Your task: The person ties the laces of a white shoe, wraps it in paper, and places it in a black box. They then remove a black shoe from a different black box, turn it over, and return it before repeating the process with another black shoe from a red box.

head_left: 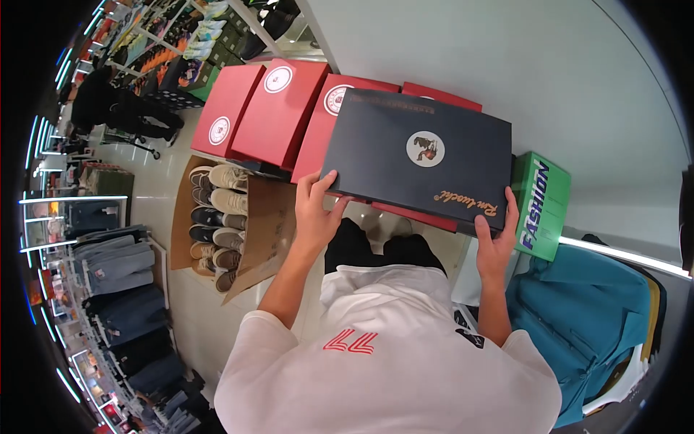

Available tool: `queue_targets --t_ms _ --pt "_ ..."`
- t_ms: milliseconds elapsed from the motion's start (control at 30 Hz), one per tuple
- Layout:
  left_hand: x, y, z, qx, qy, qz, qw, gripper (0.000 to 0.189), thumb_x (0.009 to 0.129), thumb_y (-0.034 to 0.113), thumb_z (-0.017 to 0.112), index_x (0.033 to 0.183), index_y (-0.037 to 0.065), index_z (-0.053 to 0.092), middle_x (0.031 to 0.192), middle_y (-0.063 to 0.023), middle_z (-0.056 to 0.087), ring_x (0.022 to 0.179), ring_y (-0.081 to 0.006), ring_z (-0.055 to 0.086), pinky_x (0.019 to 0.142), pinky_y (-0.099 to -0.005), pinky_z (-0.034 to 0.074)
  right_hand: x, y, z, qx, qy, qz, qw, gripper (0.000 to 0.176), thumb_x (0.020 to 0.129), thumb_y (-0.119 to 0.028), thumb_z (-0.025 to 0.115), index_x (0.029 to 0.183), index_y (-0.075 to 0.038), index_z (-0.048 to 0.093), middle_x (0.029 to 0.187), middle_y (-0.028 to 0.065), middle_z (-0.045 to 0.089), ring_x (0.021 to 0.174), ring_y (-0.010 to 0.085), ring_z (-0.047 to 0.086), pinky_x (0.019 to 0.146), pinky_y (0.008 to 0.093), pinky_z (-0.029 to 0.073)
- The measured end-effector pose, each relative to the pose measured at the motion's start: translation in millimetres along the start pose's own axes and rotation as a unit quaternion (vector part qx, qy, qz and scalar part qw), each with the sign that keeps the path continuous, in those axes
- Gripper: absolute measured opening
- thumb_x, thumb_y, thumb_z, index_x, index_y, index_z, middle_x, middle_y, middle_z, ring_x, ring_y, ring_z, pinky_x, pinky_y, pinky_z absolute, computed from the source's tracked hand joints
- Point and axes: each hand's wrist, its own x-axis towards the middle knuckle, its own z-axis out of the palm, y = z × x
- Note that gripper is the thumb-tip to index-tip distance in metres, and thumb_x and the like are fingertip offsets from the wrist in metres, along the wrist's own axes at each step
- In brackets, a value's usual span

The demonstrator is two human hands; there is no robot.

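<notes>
From my remote seat, through the head camera, I look down on a dark box (383, 155) with a flat lid, held in front of the wearer's body by two bare hands. The lid bears a round white emblem (425, 149) with a small figure in it, and gold lettering near its right-hand near corner.

My left hand (316, 210) grips the near left corner, one fingertip on the lid's edge and the thumb along the near side. My right hand (496, 246) grips the near right corner, thumb against the near side and a finger along the right side. I cannot tell where the fingers hidden beneath the box lie.

Behind the box and partly covered by it stands a row of red boxes (282, 108) with round white labels; I cannot tell whether the dark box touches them. Just right of it is a green box (543, 202) marked "FASHION". To the left, on the pale floor (155, 202), an open cardboard carton (267, 224) holds shoes (228, 202). A teal coat (578, 311) hangs at lower right. Far left, a person (108, 101) in dark clothes stands beside shelves.
</notes>
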Motion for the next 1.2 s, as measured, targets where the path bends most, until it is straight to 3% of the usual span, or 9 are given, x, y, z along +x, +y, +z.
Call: queue_targets --t_ms 300,567,700,767,833,933,967,1033,1200 --pt "15.7 -49.1 30.7 -0.005 0.035 0.091 0.995 0.062 0.08 0.005 0.082 0.134 0.0 0.055 0.123 -0.0225 0.057 0.109 -0.0411 0.059 0.093 -0.0459 0.05 9.1 30.7 46.7 -0.045 0.106 -0.053 0.992 0.056 0.099 -0.01 0.064 0.15 -0.001 0.045 0.143 0.0144 0.055 0.126 0.0196 0.055 0.109 0.0315 0.04" --pt "6.3 -38.5 34.7 -0.059 0.126 -0.009 0.99 0.057 0.086 0.009 0.075 0.136 -0.002 0.051 0.136 -0.0238 0.049 0.126 -0.0398 0.048 0.102 -0.0465 0.043 21.1 35.6 59.0 -0.099 0.071 0.047 0.991 0.058 0.101 -0.034 0.063 0.151 -0.009 0.045 0.128 0.0174 0.067 0.114 0.0213 0.064 0.099 0.0303 0.047" --pt "-83.4 -16.6 62.6 -0.11 -0.006 -0.104 0.988 0.037 0.088 0.01 0.071 0.12 -0.003 0.057 0.118 -0.0175 0.06 0.109 -0.0286 0.059 0.092 -0.0385 0.048 -38.3 146.0 3.8 -0.01 0.183 0.075 0.98 0.049 0.105 -0.033 0.058 0.143 -0.004 0.049 0.119 0.0146 0.068 0.1 0.0198 0.064 0.094 0.0345 0.049" --pt "-132.0 -5.3 98.8 -0.244 -0.143 -0.278 0.918 0.031 0.091 0.015 0.07 0.115 -0.002 0.06 0.106 -0.0119 0.065 0.096 -0.0216 0.062 0.085 -0.0346 0.051 -74.5 196.7 -23.9 0.114 0.247 0.251 0.929 0.045 0.105 -0.034 0.058 0.137 -0.004 0.052 0.116 0.0106 0.064 0.102 0.0194 0.062 0.094 0.0336 0.048" --pt "-167.4 7.7 144.9 -0.275 -0.261 -0.327 0.866 0.031 0.095 0.02 0.069 0.119 0.003 0.061 0.105 -0.0065 0.067 0.092 -0.0175 0.065 0.083 -0.0333 0.052 -102.0 234.4 -44.1 0.091 0.248 0.337 0.903 0.071 0.096 -0.059 0.061 0.141 -0.006 0.046 0.128 0.0132 0.06 0.113 0.0253 0.058 0.098 0.0421 0.044" --pt "-180.0 37.9 212.9 -0.342 -0.339 -0.455 0.749 0.05 0.096 0.037 0.068 0.132 0.005 0.054 0.117 -0.0106 0.064 0.104 -0.0215 0.064 0.09 -0.0367 0.051 -109.4 263.2 -67.2 0.123 0.229 0.434 0.862 0.082 0.091 -0.064 0.063 0.145 -0.006 0.041 0.142 0.0161 0.049 0.122 0.0297 0.052 0.099 0.0477 0.043" --pt "-178.6 45.6 239.2 -0.34 -0.335 -0.455 0.752 0.05 0.096 0.037 0.068 0.132 0.005 0.054 0.117 -0.0106 0.064 0.104 -0.0215 0.064 0.09 -0.0367 0.051 -104.6 276.9 -71.6 0.139 0.225 0.439 0.859 0.087 0.089 -0.065 0.063 0.148 -0.007 0.038 0.151 0.0188 0.04 0.131 0.0354 0.047 0.104 0.0556 0.039" --pt "-178.7 50.2 291.7 -0.392 -0.288 -0.553 0.676 0.083 0.091 0.058 0.068 0.15 0.009 0.038 0.137 -0.0178 0.052 0.122 -0.0283 0.056 0.101 -0.0437 0.048 -92.4 294.8 -82.2 0.155 0.215 0.45 0.853 0.091 0.089 -0.066 0.064 0.152 -0.007 0.035 0.153 0.02 0.037 0.135 0.0372 0.044 0.107 0.057 0.038" --pt "-177.3 56.9 374.2 -0.442 -0.247 -0.633 0.586 0.11 0.083 0.073 0.068 0.163 0.019 0.015 0.155 -0.0241 0.027 0.138 -0.0342 0.04 0.11 -0.0542 0.04 -74.9 340.0 -100.1 0.216 0.169 0.493 0.825 0.104 0.086 -0.068 0.067 0.16 -0.008 0.025 0.159 0.0231 0.027 0.145 0.0409 0.033 0.112 0.0602 0.033"
